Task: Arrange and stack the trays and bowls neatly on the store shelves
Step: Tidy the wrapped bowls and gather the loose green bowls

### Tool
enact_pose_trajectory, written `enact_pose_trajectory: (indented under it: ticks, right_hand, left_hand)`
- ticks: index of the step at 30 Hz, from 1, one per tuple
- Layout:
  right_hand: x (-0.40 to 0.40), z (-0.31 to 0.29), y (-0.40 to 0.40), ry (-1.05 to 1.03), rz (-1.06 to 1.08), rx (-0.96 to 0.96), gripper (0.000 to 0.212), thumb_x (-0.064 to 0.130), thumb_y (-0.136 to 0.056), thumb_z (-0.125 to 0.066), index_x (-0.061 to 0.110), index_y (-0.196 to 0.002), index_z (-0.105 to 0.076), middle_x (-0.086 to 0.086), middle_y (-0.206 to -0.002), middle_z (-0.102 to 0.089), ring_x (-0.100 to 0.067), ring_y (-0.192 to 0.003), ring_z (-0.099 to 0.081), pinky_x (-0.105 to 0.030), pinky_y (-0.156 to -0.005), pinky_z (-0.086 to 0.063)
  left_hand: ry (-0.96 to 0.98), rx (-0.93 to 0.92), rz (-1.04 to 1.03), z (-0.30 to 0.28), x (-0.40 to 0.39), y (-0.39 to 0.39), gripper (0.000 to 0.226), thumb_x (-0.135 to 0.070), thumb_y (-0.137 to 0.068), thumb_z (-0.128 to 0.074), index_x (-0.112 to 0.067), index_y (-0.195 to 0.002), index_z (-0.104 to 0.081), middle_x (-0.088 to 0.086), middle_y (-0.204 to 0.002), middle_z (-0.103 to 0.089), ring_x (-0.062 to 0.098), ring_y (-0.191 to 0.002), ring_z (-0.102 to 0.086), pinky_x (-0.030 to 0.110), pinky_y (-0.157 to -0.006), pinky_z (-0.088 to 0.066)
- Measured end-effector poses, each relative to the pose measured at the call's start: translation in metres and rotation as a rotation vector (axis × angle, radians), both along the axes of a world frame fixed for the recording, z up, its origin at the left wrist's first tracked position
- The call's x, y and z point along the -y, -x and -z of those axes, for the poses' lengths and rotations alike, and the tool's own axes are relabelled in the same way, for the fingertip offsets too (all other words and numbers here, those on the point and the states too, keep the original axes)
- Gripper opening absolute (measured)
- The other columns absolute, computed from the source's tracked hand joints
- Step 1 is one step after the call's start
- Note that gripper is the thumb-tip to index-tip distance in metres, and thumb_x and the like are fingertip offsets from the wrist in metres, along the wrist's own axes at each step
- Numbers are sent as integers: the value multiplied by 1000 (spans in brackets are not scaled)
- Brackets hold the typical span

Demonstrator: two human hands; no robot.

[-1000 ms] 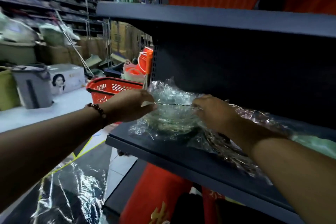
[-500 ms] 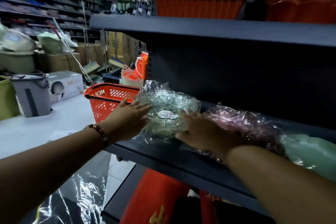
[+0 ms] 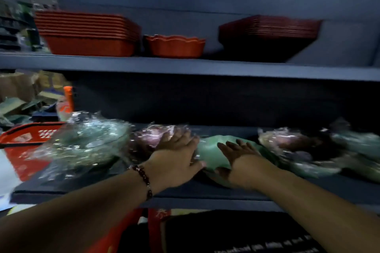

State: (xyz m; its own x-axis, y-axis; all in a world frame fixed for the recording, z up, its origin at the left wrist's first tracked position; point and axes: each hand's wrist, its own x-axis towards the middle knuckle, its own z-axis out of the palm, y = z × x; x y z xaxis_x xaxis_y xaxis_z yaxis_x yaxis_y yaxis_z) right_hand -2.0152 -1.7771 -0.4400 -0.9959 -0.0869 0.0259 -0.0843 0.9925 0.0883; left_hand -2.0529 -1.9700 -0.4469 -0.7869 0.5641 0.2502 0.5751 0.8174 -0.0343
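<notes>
Several wrapped bowls (image 3: 82, 141) already line our shelf (image 3: 185, 193); our left hand (image 3: 174, 156) and right hand (image 3: 238, 156), fingers spread, press the green bundle (image 3: 209, 154) still unstraightened.

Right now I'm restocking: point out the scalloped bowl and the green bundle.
scalloped bowl (image 3: 174, 48): head view, front wall.
green bundle (image 3: 211, 153): head view, bare wrap between the hands.

Blurred view of dark store shelves. Left hand (image 3: 174, 155), beaded bracelet (image 3: 144, 178) on wrist, lies flat on pink wrapped bowl (image 3: 150, 137). Right hand (image 3: 236, 156), fingers straight, presses green wrapped bowl (image 3: 211, 150). Clear wrapped bowl (image 3: 86, 141) sits at left on the lower shelf (image 3: 82, 189); more wrapped bowls (image 3: 292, 146) right. Upper shelf (image 3: 185, 66): red tray stack (image 3: 86, 34), scalloped orange bowl (image 3: 174, 45), dark red tray stack (image 3: 267, 35). Red basket (image 3: 22, 139) far left.
</notes>
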Motion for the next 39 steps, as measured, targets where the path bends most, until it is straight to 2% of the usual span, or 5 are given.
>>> enact_pose_trajectory:
  ticks: [19, 24, 28, 34, 39]
  right_hand:
    - [-281, 37, -78, 15, 399, -60, 76, 45, -95, -43, 26, -151, 7, -5, -159, 10, -29, -146, 1, -40, -117, -10]
    - [-300, 45, -58, 62, 363, -36, 77, 38, -95, -46, 28, -151, 7, -1, -160, 7, -28, -146, 2, -38, -116, -11]
    - [-308, 51, -56, 119, 313, -119, 76, 36, -94, -49, 31, -151, 1, 1, -160, -1, -27, -146, -3, -38, -115, -14]
    - [-315, 42, -60, 319, 324, -368, 77, 29, -90, -57, 27, -151, -10, 0, -158, -15, -28, -136, -34, -37, -109, -33]
    - [-308, 19, -59, 276, 352, -477, 71, 34, -91, -55, 31, -150, -15, -1, -158, -15, -30, -141, -22, -40, -112, -25]
  left_hand:
    - [-96, 24, 369, 31, -323, 5, 55, -49, -97, -39, -18, -142, -40, 6, -146, -44, 26, -132, -39, 42, -107, -34]
    - [-170, 134, 337, 50, -367, 19, 35, -40, -100, -35, -16, -98, -60, 5, -100, -66, 25, -91, -59, 30, -76, -42]
    - [-216, 138, 333, 48, -374, 27, 41, -31, -101, -36, -15, -69, -55, 0, -64, -55, 20, -62, -55, 27, -52, -32]
    - [-378, -127, 399, 28, -354, 32, 25, -23, -101, -37, -13, -85, -53, 7, -94, -61, 28, -84, -55, 35, -71, -38]
    - [-258, -220, 578, 8, -326, 29, 10, -21, -88, -53, -21, -89, -42, 2, -97, -53, 24, -94, -51, 32, -75, -28]
